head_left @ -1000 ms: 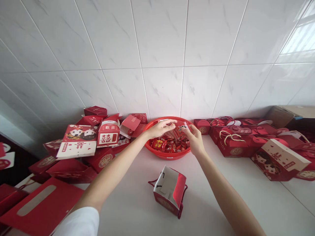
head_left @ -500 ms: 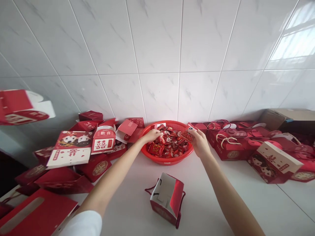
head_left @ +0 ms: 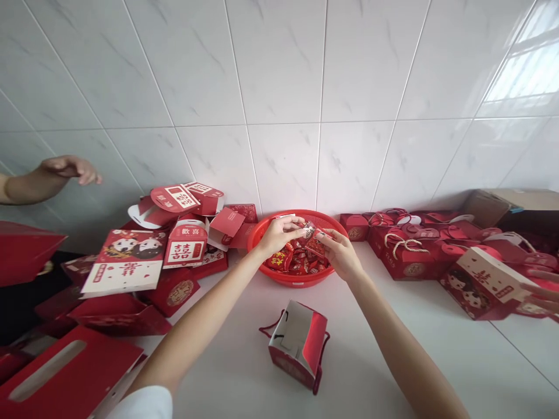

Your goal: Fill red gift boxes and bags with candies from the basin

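A red plastic basket [head_left: 301, 283] holds a heap of wrapped candies [head_left: 290, 262] in mostly red wrappers. Over its middle my left hand [head_left: 279, 235] is closed, fingers bent round a small wrapped candy [head_left: 308, 230]. My right hand [head_left: 343, 254] faces it closely, thumb and fingers pinching a red candy packet [head_left: 315, 247]. Fingers partly hide both pieces. On the table in front of the basket, between my forearms, stands an open red gift box [head_left: 293, 343] with cord handles; its pale inside shows.
Red gift boxes [head_left: 174, 297] are piled at left, and several closed ones [head_left: 402, 259] stand at right beside a cardboard carton [head_left: 506, 203]. Another person's hand [head_left: 70, 169] hovers at left near a red box [head_left: 26, 253]. More fingers [head_left: 544, 294] reach in at right. A tiled wall [head_left: 283, 163] stands behind.
My hands have come together over the basket, the left moving right and the right moving left. The airborne box at left now lies on the pile. Fingers have appeared at the right edge.
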### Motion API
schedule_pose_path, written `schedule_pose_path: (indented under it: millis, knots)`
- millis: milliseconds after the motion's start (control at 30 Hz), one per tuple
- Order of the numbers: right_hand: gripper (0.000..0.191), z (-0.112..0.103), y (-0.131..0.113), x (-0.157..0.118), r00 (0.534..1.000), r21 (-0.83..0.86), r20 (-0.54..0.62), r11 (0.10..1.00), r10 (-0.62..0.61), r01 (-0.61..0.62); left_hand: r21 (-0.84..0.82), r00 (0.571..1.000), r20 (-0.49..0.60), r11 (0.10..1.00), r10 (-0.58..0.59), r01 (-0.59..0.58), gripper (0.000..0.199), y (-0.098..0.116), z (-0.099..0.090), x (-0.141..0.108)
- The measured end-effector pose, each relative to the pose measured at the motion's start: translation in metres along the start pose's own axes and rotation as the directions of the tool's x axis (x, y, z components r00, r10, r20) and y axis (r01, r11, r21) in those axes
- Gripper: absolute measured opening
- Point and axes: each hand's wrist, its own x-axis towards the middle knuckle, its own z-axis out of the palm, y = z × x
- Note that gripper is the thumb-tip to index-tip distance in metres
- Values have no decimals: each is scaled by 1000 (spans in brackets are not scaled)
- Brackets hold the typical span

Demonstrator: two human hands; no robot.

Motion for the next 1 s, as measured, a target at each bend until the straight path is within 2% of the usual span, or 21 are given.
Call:
schedule_pose_path:
  millis: [133, 267, 300, 367, 433, 500, 633, 700, 733, 900, 1000]
  knots:
    - [37, 0, 4, 1, 999, 30, -33, 999, -30, 31, -77, 1000, 8, 997, 25, -24, 53, 5, 8, 1]
    - [32, 0, 2, -1, 998, 43, -24, 997, -55, 56, -87, 994, 84, 994, 76, -69, 46, 1, 13, 11]
    - [31, 0, 1, -1, 996, 46, -58, 996, -74, 77, -51, 990, 109, 996, 84, -79, 43, -3, 12, 16]
    - [26, -3, -3, -1, 982, 43, -151, 992, -114, 122, 160, 984, 167, 984, 55, -82, 35, -12, 7, 25]
    - [20, -7, -8, 0, 965, 37, -223, 988, -136, 148, 445, 975, 216, 894, -42, -61, 25, -24, 0, 35]
    - [15, -11, -13, 2, 954, 36, -264, 987, -142, 157, 618, 959, 238, 786, -151, -30, 13, -37, -8, 42]
    - [14, -15, -19, 1, 953, 29, -268, 987, -143, 156, 706, 929, 241, 708, -280, 31, 21, -55, -14, 49]
    - [13, -14, -21, -1, 963, 22, -233, 989, -137, 146, 710, 921, 256, 704, -294, 27, 15, -56, -14, 49]
    - [13, -13, -21, -2, 969, 19, -210, 990, -133, 140, 703, 920, 265, 711, -289, 20, 12, -56, -14, 49]
    - [14, -10, -19, -4, 984, 12, -148, 995, -98, 101, 603, 946, 264, 797, -187, -11, 26, -37, -12, 38]
    - [19, -9, -17, -3, 989, 36, -147, 999, -16, 21, 463, 977, 211, 880, 5, -105, 28, -20, -5, 26]
